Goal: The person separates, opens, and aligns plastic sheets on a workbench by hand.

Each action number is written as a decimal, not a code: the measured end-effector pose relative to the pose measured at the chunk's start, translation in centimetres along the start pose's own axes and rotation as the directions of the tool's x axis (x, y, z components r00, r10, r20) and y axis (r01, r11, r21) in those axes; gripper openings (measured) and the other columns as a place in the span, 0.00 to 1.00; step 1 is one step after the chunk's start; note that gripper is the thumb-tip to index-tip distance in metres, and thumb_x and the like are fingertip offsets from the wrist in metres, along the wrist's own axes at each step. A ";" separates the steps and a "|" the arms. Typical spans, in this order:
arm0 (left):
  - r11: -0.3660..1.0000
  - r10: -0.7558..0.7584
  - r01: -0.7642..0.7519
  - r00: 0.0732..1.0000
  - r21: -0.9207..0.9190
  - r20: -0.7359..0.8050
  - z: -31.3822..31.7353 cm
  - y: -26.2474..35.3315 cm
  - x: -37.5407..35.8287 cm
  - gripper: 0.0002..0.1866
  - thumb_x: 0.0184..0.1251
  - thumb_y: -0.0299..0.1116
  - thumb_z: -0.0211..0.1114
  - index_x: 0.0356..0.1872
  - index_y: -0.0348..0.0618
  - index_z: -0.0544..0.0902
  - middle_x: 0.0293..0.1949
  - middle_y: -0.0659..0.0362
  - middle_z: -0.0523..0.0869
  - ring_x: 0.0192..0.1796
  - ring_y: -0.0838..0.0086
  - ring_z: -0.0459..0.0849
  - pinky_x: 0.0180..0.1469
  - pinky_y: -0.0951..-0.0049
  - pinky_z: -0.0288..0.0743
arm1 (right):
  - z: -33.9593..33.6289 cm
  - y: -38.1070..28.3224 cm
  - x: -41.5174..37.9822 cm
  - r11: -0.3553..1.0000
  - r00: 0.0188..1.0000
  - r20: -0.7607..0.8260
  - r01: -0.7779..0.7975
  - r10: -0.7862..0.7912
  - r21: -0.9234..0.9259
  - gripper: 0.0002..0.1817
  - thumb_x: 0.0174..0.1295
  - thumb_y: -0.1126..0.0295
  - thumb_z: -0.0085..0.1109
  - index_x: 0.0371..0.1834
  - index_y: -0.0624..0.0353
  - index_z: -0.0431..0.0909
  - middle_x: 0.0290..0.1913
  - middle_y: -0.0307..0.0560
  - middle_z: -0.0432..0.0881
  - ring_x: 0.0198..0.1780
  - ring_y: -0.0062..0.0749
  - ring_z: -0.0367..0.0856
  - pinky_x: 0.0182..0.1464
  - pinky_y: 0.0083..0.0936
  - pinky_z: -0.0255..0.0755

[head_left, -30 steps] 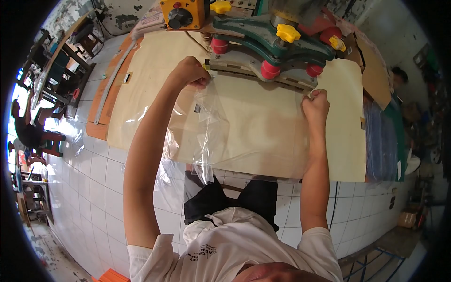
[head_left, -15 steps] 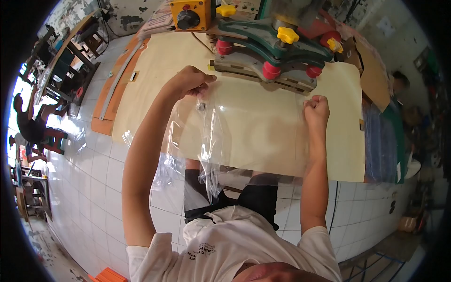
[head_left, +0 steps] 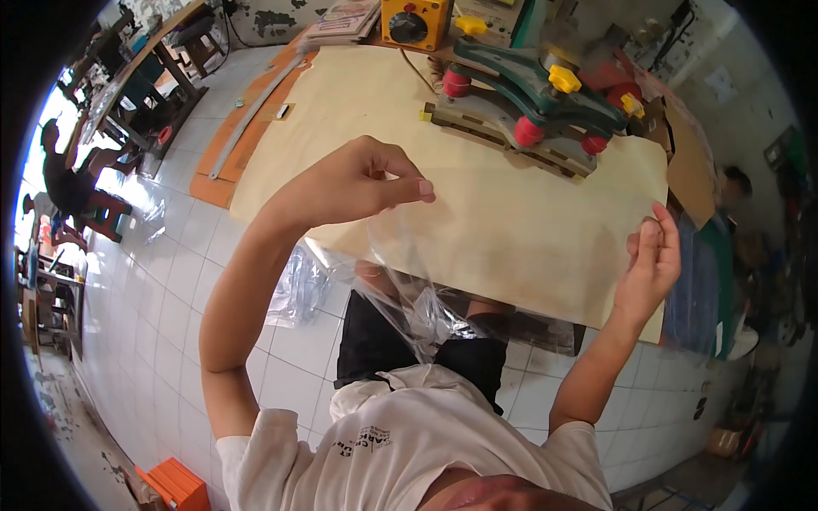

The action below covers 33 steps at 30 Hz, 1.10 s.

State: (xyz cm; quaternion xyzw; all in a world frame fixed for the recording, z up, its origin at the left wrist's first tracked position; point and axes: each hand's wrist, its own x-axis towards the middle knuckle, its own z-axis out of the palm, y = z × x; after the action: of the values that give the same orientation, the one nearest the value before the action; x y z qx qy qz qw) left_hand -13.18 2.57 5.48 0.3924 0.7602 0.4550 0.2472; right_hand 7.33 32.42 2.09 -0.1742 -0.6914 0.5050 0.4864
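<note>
A clear plastic sheet point(head_left: 409, 285) stretches across the front of the cream-covered table point(head_left: 358, 102). Its crumpled lower part hangs over the table edge and above my lap. My left hand point(head_left: 362, 180), thumb and fingers pinched together, grips the sheet's left side above the table. At the right, my right hand point(head_left: 652, 264) is raised with curled fingers closed on the sheet's other side; the exact pinch point is hard to see. Beyond both hands stands a green press head point(head_left: 532, 94) with yellow knobs, red cushions and a long metal bar point(head_left: 503, 140) beneath it.
A yellow control box point(head_left: 413, 24) with a black dial stands at the back. A metal strip point(head_left: 256, 119) lies on the table's orange left edge. Cardboard point(head_left: 688, 175) and clear blue-tinted sheets point(head_left: 688, 277) are at the right. Another person point(head_left: 68, 175) sits far left.
Both hands have moved toward me and to the right in view, my right hand farther out, so they are wider apart. The plastic sheet has come away from the press bar toward my lap.
</note>
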 end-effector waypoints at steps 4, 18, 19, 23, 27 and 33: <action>0.990 0.079 -0.086 0.995 0.113 0.062 -1.0 0.7 -0.5 0.11 0.67 0.34 0.69 0.41 0.34 0.88 0.38 0.56 0.90 0.33 0.76 0.86 0.41 0.75 0.79 | -0.4 -1.8 -0.1 0.999 1.000 0.016 0.022 -0.022 0.041 0.17 0.70 0.70 0.58 0.57 0.69 0.75 0.32 0.33 0.73 0.29 0.13 0.64 0.32 0.13 0.60; 0.927 -0.121 0.075 0.987 0.367 0.102 -1.9 4.9 -1.2 0.08 0.53 0.27 0.76 0.35 0.37 0.90 0.28 0.57 0.90 0.30 0.77 0.87 0.36 0.76 0.79 | -0.9 -4.1 -0.6 0.993 0.992 0.041 0.121 -0.121 -0.012 0.18 0.70 0.70 0.59 0.58 0.70 0.75 0.33 0.34 0.74 0.29 0.13 0.65 0.32 0.13 0.60; 0.927 -0.120 0.075 0.987 0.369 0.103 -1.9 4.9 -1.2 0.08 0.53 0.27 0.76 0.35 0.37 0.90 0.28 0.57 0.90 0.30 0.77 0.87 0.36 0.76 0.79 | -1.0 -3.9 -0.6 0.992 0.991 0.047 0.123 -0.122 -0.010 0.18 0.70 0.70 0.59 0.58 0.70 0.75 0.33 0.34 0.74 0.29 0.13 0.65 0.32 0.13 0.60; 0.927 -0.135 0.106 0.989 0.360 0.056 -1.7 4.9 -1.4 0.07 0.51 0.27 0.77 0.32 0.38 0.91 0.26 0.58 0.90 0.30 0.78 0.87 0.36 0.76 0.79 | -0.9 -3.8 -0.7 0.994 0.994 0.028 0.107 -0.107 -0.023 0.17 0.69 0.70 0.59 0.56 0.69 0.77 0.31 0.33 0.74 0.29 0.13 0.65 0.32 0.13 0.61; 0.940 -0.155 0.137 0.987 0.313 0.036 -1.8 4.5 -1.2 0.08 0.51 0.28 0.78 0.32 0.38 0.91 0.26 0.58 0.90 0.30 0.79 0.87 0.36 0.77 0.79 | -1.1 -2.7 -0.8 0.994 0.997 0.004 0.079 -0.079 -0.076 0.15 0.69 0.69 0.59 0.53 0.69 0.80 0.30 0.33 0.74 0.29 0.13 0.65 0.32 0.13 0.61; 0.990 -0.143 0.143 0.987 0.001 -0.075 -1.9 1.1 -0.5 0.10 0.52 0.28 0.79 0.31 0.33 0.89 0.27 0.56 0.89 0.29 0.77 0.86 0.37 0.76 0.80 | -1.7 1.0 -0.2 0.994 0.995 0.090 -0.025 0.034 -0.108 0.12 0.70 0.70 0.59 0.48 0.68 0.81 0.30 0.33 0.73 0.30 0.15 0.66 0.34 0.12 0.60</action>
State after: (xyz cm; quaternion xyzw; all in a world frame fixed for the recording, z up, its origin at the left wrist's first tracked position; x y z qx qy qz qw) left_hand -13.86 1.54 7.35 0.3203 0.7964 0.4483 0.2493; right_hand 8.57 33.61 1.14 -0.1866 -0.7364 0.4820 0.4366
